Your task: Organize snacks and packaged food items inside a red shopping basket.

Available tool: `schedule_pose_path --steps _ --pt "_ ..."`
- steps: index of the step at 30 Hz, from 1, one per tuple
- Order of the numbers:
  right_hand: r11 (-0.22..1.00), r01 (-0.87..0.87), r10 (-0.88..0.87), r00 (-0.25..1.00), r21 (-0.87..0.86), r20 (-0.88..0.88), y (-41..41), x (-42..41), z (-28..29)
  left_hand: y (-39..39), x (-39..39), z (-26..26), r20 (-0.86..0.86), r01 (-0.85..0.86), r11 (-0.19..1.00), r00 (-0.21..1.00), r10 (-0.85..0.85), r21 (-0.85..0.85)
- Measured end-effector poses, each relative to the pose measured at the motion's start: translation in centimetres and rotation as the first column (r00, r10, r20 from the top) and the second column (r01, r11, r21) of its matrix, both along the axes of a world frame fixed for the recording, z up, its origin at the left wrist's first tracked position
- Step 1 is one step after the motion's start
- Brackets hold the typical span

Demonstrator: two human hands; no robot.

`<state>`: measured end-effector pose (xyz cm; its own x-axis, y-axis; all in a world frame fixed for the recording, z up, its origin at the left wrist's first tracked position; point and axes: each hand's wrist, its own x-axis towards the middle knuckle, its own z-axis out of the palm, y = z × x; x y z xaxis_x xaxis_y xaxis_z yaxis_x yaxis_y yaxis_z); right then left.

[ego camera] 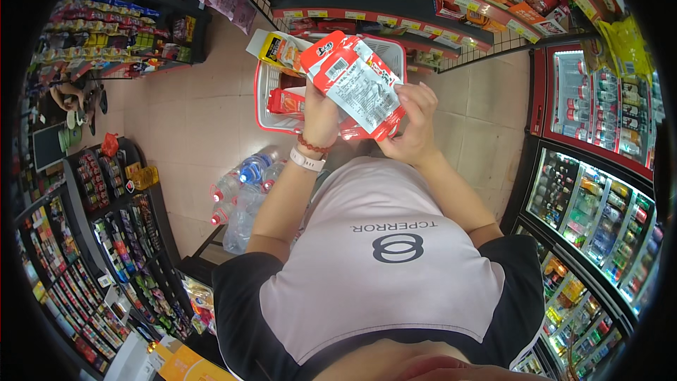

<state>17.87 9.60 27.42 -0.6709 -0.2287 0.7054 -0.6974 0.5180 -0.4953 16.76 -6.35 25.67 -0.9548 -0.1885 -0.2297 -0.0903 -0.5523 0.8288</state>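
Above a white plastic shopping basket with a red rim (258, 100), my left hand (321, 111) holds a red cardboard display box (316, 73) from its left side. A red and silver snack packet (365, 92), its printed back facing up, lies on the box. My right hand (415, 124) grips the lower right edge of the packet and box, with the thumb below and the fingers curled at the side. A yellow and black box (280, 53) leans at the basket's upper left. Another red box (287, 101) lies inside the basket, partly hidden behind my left wrist.
Shelves with red price rails (359, 15) stand ahead. Lit drink coolers (597, 211) line the right side. Large clear plastic bottles (248, 180) stand on the tiled floor at left. Snack racks (121, 26) are farther left, near another person's arm and legs.
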Motion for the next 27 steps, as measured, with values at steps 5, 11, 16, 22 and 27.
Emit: schedule_pose_path --steps 5,11,16,22,27 --pt "0.999 0.014 -0.013 1.000 0.039 -0.010 0.3 -0.2 0.8 0.2 -0.2 -0.2 0.013 0.030 0.999 0.999 -0.031 0.028" --pt "0.428 0.498 0.231 0.747 -0.754 0.624 2.7 -2.9 0.9 0.2 -0.6 1.5 0.018 0.083 0.986 0.996 -0.087 0.144" --pt "0.076 0.615 0.762 0.472 -0.785 0.444 5.3 -4.5 0.8 0.0 -0.6 1.2 -0.003 0.064 0.992 0.998 -0.064 0.113" --pt "0.246 0.653 0.808 0.270 -0.716 0.524 0.9 -1.7 -1.0 0.6 -0.7 1.1 -0.071 0.044 0.999 0.996 -0.045 -0.008" --pt "0.333 0.612 0.852 0.130 -0.718 0.506 0.7 -1.7 -0.2 0.8 -0.6 0.5 -0.088 0.057 0.998 0.994 -0.059 -0.020"
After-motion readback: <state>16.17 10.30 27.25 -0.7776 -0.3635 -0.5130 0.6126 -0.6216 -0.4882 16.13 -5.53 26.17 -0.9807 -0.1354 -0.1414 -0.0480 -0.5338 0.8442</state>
